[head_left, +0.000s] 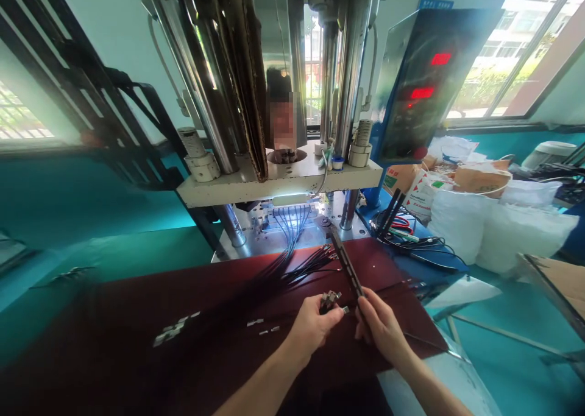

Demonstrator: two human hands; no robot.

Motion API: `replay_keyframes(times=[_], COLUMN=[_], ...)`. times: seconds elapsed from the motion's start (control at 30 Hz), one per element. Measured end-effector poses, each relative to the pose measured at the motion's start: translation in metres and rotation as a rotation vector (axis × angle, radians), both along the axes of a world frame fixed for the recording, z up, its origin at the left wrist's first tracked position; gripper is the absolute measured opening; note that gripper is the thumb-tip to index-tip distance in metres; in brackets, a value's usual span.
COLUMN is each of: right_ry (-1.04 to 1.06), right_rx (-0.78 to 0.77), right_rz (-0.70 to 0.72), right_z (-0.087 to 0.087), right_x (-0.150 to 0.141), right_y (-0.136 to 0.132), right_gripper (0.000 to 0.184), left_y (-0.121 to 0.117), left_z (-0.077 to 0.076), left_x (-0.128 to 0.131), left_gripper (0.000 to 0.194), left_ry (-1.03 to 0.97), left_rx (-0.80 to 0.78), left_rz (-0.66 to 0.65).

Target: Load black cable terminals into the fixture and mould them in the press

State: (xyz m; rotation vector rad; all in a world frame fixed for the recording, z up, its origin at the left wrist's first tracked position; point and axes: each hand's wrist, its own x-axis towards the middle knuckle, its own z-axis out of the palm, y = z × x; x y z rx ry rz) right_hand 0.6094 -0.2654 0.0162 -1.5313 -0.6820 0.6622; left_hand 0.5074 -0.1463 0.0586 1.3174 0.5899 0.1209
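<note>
My left hand point(313, 324) is closed on a small bunch of metal cable connectors point(329, 299), held just above the dark red mat point(137, 318). My right hand point(381, 326) grips the near end of a long narrow black fixture bar point(346, 262) that slants away toward the machine. The two hands are close together at the mat's near right part. A fan of thin black cables point(292, 264) lies on the mat in front of them, with ends reaching into the lit bed of the press.
A tall moulding press point(278, 178) with steel columns stands straight ahead, and a person is partly visible behind it. A control box with red digits point(425, 81) is at the right. White bags point(493, 227) and tangled cables point(406, 233) crowd the right side. Small metal parts point(176, 329) lie on the mat.
</note>
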Motion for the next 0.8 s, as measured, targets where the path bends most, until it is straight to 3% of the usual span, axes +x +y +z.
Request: replay_keyframes(times=[0.17,0.37,0.8], right_ry=[0.020,0.042,0.084], right_rx=[0.084,0.030,0.002], right_rz=[-0.049,-0.084,-0.099], right_z=[0.003,0.005,0.004], right_x=[0.001,-0.006,-0.005], right_y=[0.000,-0.004,-0.004], right_gripper=[0.044,0.054,0.053], left_y=[-0.011,-0.019,-0.017], left_z=[-0.003,-0.002,-0.011], left_x=[0.008,0.011,0.014], left_gripper=[0.026,0.022,0.023], left_ry=[-0.011,-0.048,-0.061], left_rx=[0.037,0.054,0.180], left_rz=[-0.031,-0.112,-0.063])
